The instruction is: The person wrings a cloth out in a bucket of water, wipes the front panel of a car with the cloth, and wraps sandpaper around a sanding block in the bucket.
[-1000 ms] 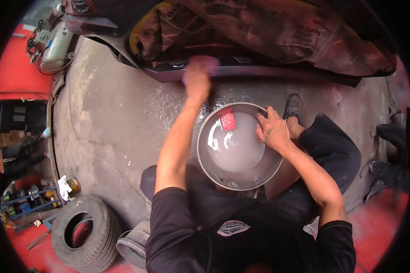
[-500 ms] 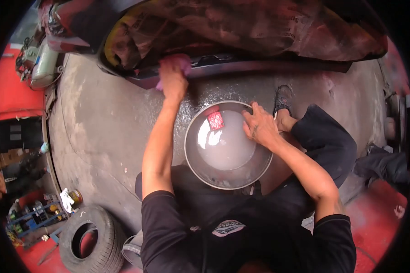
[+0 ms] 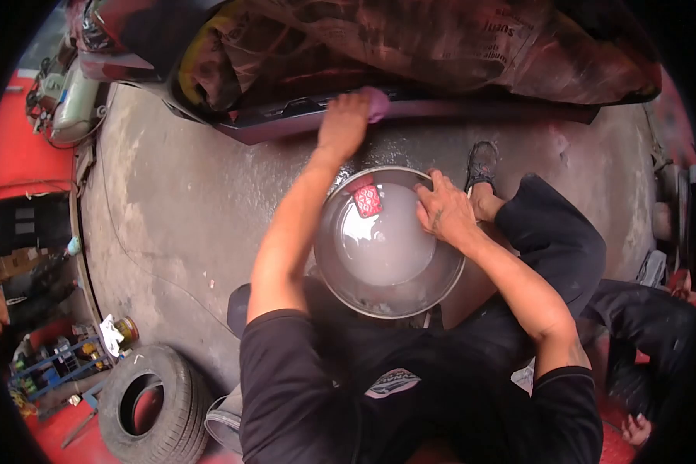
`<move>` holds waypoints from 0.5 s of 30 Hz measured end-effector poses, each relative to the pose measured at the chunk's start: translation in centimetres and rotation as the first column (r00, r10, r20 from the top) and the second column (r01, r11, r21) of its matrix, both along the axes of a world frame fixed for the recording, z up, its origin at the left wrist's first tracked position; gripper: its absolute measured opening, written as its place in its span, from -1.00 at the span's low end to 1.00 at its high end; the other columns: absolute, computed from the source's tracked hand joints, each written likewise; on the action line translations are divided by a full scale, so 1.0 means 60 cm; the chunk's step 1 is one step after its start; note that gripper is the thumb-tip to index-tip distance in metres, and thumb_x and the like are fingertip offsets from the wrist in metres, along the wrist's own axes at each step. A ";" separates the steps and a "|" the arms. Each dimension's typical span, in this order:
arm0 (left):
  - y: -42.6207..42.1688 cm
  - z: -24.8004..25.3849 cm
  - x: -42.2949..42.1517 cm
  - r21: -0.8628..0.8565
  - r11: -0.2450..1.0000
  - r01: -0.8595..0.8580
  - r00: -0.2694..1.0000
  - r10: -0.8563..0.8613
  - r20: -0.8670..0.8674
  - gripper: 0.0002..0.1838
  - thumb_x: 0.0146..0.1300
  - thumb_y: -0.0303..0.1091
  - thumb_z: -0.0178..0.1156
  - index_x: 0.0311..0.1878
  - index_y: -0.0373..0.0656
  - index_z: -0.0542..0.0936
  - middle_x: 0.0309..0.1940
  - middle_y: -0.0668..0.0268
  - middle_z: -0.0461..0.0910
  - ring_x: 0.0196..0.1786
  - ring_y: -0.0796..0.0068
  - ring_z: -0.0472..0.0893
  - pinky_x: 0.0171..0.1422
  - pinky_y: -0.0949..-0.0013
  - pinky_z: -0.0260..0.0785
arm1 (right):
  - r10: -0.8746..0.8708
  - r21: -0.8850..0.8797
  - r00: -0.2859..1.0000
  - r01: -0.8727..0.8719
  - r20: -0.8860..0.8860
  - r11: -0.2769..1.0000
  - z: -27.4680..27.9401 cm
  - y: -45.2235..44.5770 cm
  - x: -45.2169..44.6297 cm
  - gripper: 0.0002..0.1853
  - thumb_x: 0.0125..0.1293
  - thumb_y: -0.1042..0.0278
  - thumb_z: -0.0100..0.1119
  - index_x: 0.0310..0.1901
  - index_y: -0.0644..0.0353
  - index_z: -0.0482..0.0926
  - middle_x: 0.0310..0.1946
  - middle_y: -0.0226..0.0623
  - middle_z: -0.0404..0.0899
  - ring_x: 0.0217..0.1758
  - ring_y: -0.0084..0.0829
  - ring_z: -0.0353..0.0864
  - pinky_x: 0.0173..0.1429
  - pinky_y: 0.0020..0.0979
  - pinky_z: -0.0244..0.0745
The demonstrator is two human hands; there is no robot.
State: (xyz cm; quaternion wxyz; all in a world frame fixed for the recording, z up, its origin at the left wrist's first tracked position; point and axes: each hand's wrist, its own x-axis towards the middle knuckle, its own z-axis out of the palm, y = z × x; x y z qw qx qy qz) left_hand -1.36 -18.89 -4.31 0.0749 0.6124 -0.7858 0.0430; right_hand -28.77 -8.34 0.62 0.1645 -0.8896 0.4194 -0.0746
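A round metal basin (image 3: 441, 286) with cloudy liquid stands between my legs. A red and white patterned block (image 3: 367, 200) lies inside it near the far rim. My right hand (image 3: 447, 209) grips the basin's right rim, fingers bent over it. My left hand (image 3: 346, 124) is stretched forward and presses a pink cloth (image 3: 377, 105) against the dark sill (image 3: 441, 110) of a vehicle. Brown printed paper (image 3: 472, 46) covers the opening above the sill.
A tire (image 3: 151, 406) and a bucket (image 3: 226, 425) stand at the lower left, near a blue rack (image 3: 58, 367). A green tank (image 3: 76, 112) is at the upper left. Another person's dark-clothed leg (image 3: 649, 317) and hand (image 3: 636, 429) show at the lower right.
My arm with the pink cloth has swept left along the sill, then back to the right. The hand on the basin stays at its rim. The other person's leg has come nearer at the right.
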 end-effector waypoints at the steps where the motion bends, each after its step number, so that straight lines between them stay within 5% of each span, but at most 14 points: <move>1: 0.005 -0.003 0.031 -0.069 0.998 0.008 1.000 -0.007 0.011 -0.40 0.24 -0.42 0.21 0.41 -0.10 0.49 0.21 0.20 0.59 0.23 0.10 0.53 0.29 0.00 0.39 | 0.003 0.018 1.000 -0.003 -0.020 1.000 0.002 -0.002 -0.001 -0.66 0.23 0.31 0.30 0.02 0.22 0.67 0.16 0.11 0.48 0.11 0.05 0.63 0.07 -0.02 0.67; 6: 0.000 0.038 -0.005 0.098 0.994 -0.049 0.993 0.059 -0.099 -0.36 0.15 -0.50 0.28 0.38 -0.10 0.53 0.31 0.07 0.51 0.27 -0.03 0.48 0.35 0.00 0.38 | -0.007 -0.051 0.999 0.009 0.035 0.999 -0.014 0.001 -0.004 -0.75 0.20 0.31 0.28 -0.13 0.24 0.64 0.04 0.07 0.49 0.05 0.04 0.61 0.06 0.01 0.62; 13: -0.054 -0.021 -0.089 -0.149 0.918 0.368 0.927 -0.375 -0.022 -0.40 0.31 -0.37 0.13 0.45 -0.17 0.45 0.37 -0.01 0.47 0.24 0.01 0.51 0.33 0.04 0.40 | 0.005 0.058 1.000 -0.003 -0.030 0.998 -0.002 -0.006 -0.003 -0.60 0.23 0.26 0.31 0.07 0.25 0.67 0.24 0.14 0.46 0.12 0.03 0.64 0.14 -0.08 0.66; 15: -0.079 -0.012 -0.146 -0.103 0.929 0.354 0.931 -0.361 -0.051 -0.42 0.32 -0.36 0.12 0.43 -0.18 0.45 0.31 -0.02 0.49 0.26 0.01 0.51 0.32 0.05 0.40 | 0.009 0.054 1.000 -0.008 -0.029 0.999 -0.004 -0.004 -0.006 -0.60 0.24 0.25 0.31 0.08 0.25 0.67 0.25 0.15 0.46 0.13 0.03 0.64 0.15 -0.08 0.66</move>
